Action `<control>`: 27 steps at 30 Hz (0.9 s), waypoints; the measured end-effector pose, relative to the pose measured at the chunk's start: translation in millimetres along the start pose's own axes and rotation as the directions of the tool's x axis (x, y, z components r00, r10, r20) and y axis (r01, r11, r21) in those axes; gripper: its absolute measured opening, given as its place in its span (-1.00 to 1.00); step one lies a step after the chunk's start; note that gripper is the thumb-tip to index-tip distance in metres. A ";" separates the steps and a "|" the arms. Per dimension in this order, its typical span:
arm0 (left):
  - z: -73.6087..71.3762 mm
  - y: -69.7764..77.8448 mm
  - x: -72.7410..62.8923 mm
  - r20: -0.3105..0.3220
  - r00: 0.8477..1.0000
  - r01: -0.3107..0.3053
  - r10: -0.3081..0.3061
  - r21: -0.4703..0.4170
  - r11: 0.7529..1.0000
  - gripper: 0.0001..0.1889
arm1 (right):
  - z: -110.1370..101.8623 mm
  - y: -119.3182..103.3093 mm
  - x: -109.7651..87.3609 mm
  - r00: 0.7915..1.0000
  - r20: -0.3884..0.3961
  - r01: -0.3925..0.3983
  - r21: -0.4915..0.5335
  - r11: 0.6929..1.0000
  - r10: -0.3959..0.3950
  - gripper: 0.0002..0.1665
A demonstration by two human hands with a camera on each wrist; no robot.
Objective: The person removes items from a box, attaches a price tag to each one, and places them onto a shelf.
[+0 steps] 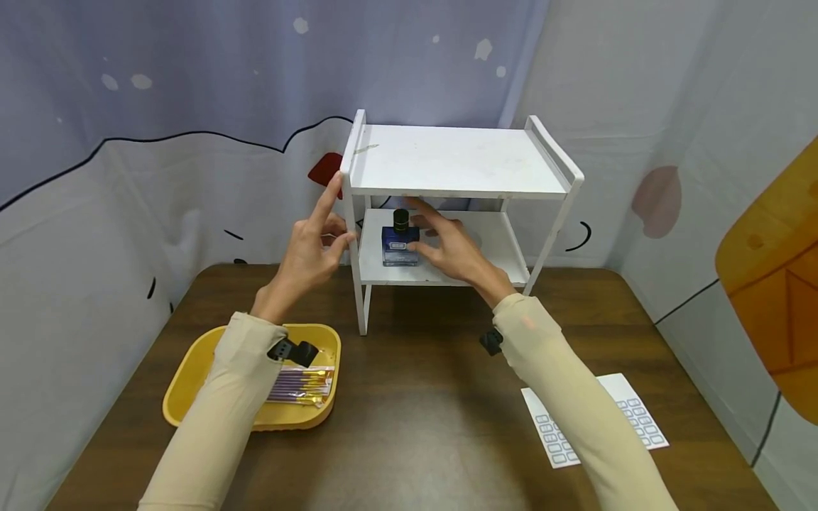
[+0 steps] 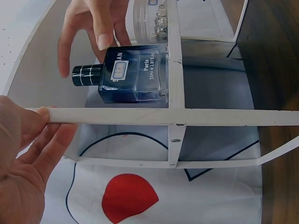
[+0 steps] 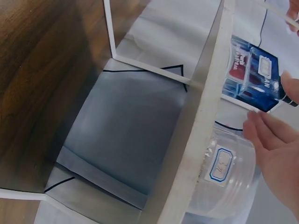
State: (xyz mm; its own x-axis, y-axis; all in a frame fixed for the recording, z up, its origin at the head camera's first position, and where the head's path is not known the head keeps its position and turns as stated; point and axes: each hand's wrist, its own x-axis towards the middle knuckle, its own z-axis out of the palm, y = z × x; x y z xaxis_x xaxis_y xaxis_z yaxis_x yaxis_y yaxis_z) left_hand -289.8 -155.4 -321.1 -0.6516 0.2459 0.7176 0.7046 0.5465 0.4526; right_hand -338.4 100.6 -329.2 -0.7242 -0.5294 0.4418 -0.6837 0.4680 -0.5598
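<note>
My left hand pinches a rack post while my right hand, spread wide, has its thumb at the lower shelf's bottle, probably stiff, slick, fragile glass with some heft, best taken by its flat sides.

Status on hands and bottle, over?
Left hand grips white rack. Right hand at bottle, fingers spread. Bottle upright on lower shelf. Clear container close by, right side.
</note>
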 end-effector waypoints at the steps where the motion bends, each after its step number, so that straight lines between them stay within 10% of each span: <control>1: 0.1 0.0 0.1 0.000 1.000 0.000 0.000 0.000 1.000 -0.05 | -0.6 -0.9 -1.8 1.000 -0.003 0.004 -0.010 1.000 -0.004 -0.11; 6: -0.2 -0.3 0.6 0.001 1.000 0.006 -0.005 -0.008 1.000 -0.05 | -0.5 -3.0 -13.1 0.988 -0.117 0.090 -0.090 0.992 -0.101 -0.20; 15: -1.0 1.0 0.3 0.009 1.000 0.017 -0.017 -0.015 1.000 -0.06 | 8.4 -13.0 -48.6 0.875 -0.440 0.222 -0.007 0.975 -0.202 -0.41; 27: -8.1 7.3 -8.2 0.038 0.997 0.061 -0.061 -0.016 0.998 -0.04 | 37.5 -19.1 -102.5 0.933 -0.360 0.085 0.204 0.975 -0.006 -0.46</control>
State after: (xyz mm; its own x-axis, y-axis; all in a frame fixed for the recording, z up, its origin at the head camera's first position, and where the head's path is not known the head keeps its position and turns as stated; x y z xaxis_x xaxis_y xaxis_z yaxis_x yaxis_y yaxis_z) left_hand -277.0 -160.0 -319.3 -0.7034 0.2428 0.6681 0.6678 0.5478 0.5039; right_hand -247.7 119.4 -390.1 -0.7036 -0.2419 0.6682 -0.7103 0.2667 -0.6514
